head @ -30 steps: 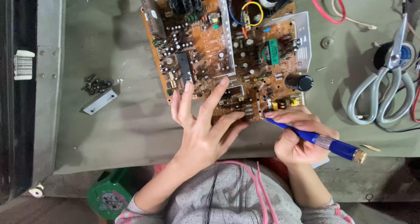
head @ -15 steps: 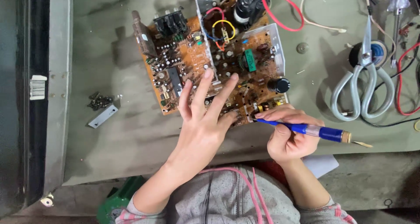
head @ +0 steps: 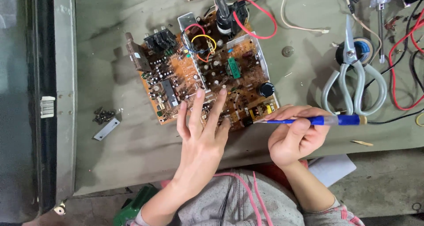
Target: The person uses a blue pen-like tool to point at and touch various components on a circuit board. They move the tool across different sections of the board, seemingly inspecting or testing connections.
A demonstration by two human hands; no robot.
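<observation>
Pressing down on the near edge of the circuit board (head: 207, 82), the left hand (head: 201, 142) is laid open and flat, its fingers spread across the small parts and nothing gripped in it. Just to its right, the right hand (head: 293, 135) is closed around a blue-handled soldering iron (head: 318, 120), held like a pen, with the thin tip brought to the near right corner of the board, beside a yellow part. The board lies tilted on the grey-green table (head: 132, 146), a little back from the near edge.

For this step to be done well, the board should be kept from rocking under the flat hand, and the fingers held clear of the tip. The iron is best steadied by resting the heel of the hand on the table, so that only the one joint is touched; neighbouring parts sit close and could be bridged.

Further out on the board, a black round capacitor (head: 266, 89) and red and yellow wires (head: 203, 43) are seen. To the left lie a heap of screws (head: 103, 115) and a small metal plate (head: 106, 129). Far right, grey-handled scissors (head: 353, 82) rest over a roll of black tape (head: 342, 54).
</observation>
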